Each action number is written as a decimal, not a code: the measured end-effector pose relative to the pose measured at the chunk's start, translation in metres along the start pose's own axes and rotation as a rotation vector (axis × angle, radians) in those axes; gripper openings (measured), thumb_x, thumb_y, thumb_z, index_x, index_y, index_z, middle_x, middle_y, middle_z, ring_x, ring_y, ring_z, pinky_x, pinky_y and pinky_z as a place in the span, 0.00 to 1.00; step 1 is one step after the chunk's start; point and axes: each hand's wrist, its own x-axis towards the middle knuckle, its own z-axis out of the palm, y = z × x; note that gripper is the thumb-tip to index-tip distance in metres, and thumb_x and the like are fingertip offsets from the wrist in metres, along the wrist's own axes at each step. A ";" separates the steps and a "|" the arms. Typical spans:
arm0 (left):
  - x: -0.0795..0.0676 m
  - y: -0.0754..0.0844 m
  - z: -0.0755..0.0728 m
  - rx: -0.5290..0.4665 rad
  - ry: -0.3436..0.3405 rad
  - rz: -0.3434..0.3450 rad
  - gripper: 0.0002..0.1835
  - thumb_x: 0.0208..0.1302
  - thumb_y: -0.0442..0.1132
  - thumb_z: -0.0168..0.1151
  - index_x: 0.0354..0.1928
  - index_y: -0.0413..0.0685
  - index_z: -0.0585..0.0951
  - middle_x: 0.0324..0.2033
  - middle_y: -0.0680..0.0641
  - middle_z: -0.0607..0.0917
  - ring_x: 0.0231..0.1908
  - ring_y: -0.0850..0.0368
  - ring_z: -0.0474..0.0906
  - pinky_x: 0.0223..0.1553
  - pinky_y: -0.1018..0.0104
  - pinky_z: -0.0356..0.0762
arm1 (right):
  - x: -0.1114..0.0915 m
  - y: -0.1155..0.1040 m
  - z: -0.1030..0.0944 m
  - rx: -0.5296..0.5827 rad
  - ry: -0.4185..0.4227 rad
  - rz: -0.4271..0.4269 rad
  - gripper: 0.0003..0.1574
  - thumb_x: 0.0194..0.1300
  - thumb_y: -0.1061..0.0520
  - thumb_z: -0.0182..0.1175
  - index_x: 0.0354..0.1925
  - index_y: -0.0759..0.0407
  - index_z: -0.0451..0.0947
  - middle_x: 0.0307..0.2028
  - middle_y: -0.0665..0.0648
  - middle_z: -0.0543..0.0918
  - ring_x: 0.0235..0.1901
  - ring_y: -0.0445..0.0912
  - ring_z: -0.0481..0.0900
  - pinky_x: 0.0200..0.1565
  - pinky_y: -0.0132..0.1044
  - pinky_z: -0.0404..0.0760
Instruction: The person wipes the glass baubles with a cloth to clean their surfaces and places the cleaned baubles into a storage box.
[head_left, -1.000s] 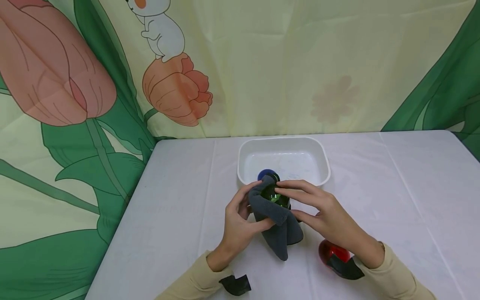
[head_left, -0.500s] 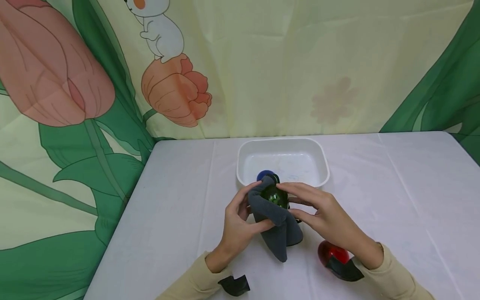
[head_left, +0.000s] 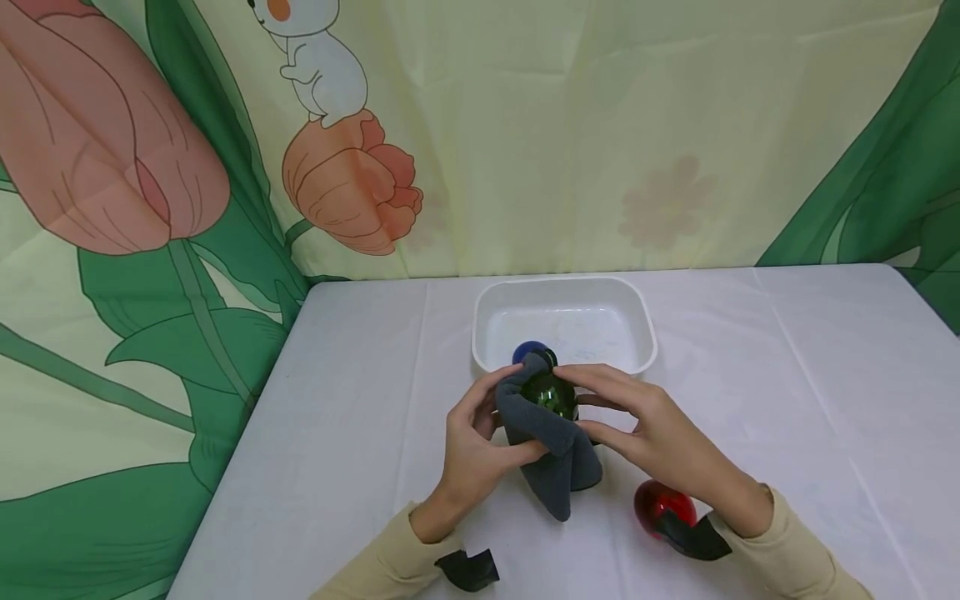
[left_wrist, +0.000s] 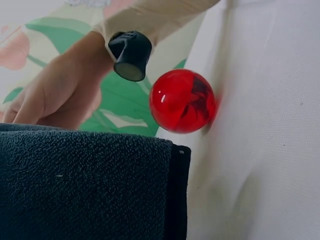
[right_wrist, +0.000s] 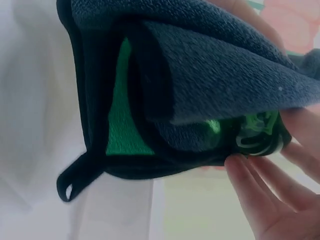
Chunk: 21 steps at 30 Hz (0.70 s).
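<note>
A grey-blue terry cloth (head_left: pixel 551 454) with dark edging is folded around a see-through green ball (head_left: pixel 551 393). My left hand (head_left: pixel 476 454) holds the cloth against the ball's left side, thumb over the near fold. On the other side, my right hand (head_left: pixel 637 412) holds the ball, index fingertip at its top and thumb lower at the cloth's edge. The right wrist view shows the green ball (right_wrist: pixel 257 130) peeking out below a fold of cloth (right_wrist: pixel 225 75), with fingertips (right_wrist: pixel 237 162) right at it. Much of the ball is hidden by cloth.
A see-through red ball (head_left: pixel 663 507) rests on the white tablecloth (head_left: pixel 360 400) beside my right wrist. Behind the hands stands a white rectangular tray (head_left: pixel 637 333). A blue round thing (head_left: pixel 528 350), mostly hidden, shows at its near rim. A printed curtain (head_left: pixel 525 125) hangs behind the table.
The right hand's fingers have drawn back from across the green ball to its right side, so more of the ball shows. My left hand and the cloth have hardly moved.
</note>
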 end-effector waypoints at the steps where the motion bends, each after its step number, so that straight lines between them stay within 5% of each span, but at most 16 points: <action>1: 0.000 0.000 0.000 0.002 0.001 -0.001 0.37 0.41 0.19 0.69 0.58 0.32 0.68 0.49 0.35 0.76 0.46 0.48 0.77 0.42 0.58 0.79 | 0.000 0.000 -0.001 -0.011 0.007 -0.019 0.41 0.49 0.69 0.67 0.62 0.56 0.68 0.57 0.52 0.72 0.53 0.45 0.75 0.46 0.34 0.78; 9: -0.001 0.000 -0.001 -0.004 -0.004 -0.006 0.37 0.41 0.19 0.69 0.58 0.32 0.68 0.50 0.35 0.76 0.47 0.49 0.77 0.41 0.58 0.79 | 0.000 -0.003 -0.004 -0.182 0.028 -0.101 0.45 0.41 0.70 0.72 0.59 0.50 0.72 0.58 0.50 0.72 0.55 0.44 0.72 0.51 0.27 0.71; 21: -0.001 -0.002 0.000 -0.020 -0.003 -0.003 0.36 0.41 0.18 0.68 0.58 0.31 0.68 0.48 0.34 0.76 0.45 0.50 0.77 0.40 0.59 0.79 | 0.001 0.000 0.001 -0.173 0.008 -0.139 0.45 0.42 0.72 0.70 0.60 0.53 0.71 0.59 0.52 0.71 0.57 0.46 0.71 0.52 0.27 0.71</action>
